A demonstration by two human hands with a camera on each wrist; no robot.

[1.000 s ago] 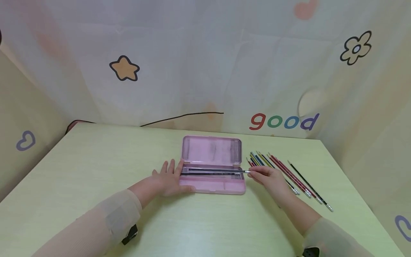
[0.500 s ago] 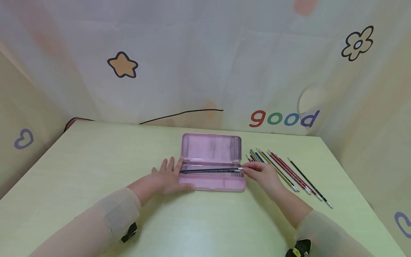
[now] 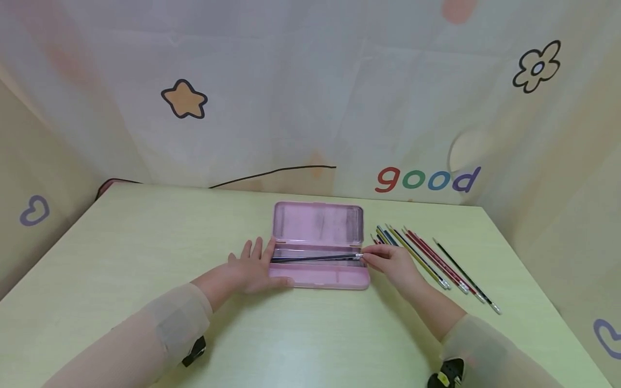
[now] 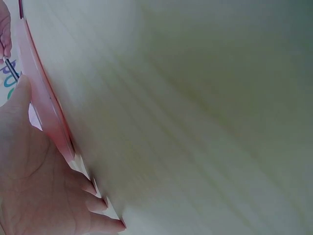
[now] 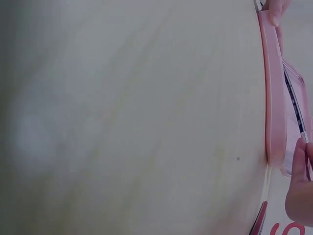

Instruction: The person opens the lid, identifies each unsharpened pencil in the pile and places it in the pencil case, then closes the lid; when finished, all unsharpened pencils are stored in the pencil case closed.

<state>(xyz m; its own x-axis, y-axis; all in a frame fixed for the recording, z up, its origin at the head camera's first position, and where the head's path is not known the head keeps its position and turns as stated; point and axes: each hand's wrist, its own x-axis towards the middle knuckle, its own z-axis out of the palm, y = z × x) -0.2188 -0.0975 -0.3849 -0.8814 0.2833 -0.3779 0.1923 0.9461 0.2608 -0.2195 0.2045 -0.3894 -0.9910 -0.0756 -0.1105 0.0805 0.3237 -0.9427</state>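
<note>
A pink pencil case lies with its lid raised toward the back. My left hand rests at the case's left end, fingers straight and spread, thumb along the front edge; the left wrist view shows that hand beside the pink side wall. At the right end, my right hand pinches a dark pencil by its silver eraser end. This pencil slants over the back compartment, its far tip near the left hand. In the right wrist view the same pencil drops into the case.
Several pencils, among them yellow ones, red ones and a lone dark green one, lie fanned on the table right of the case. A printed cloth backdrop stands behind and at both sides.
My right hand has moved left and slightly down with the dark pencil, bringing its eraser end from outside the case to over its right rim. The left hand stays at the left end.
</note>
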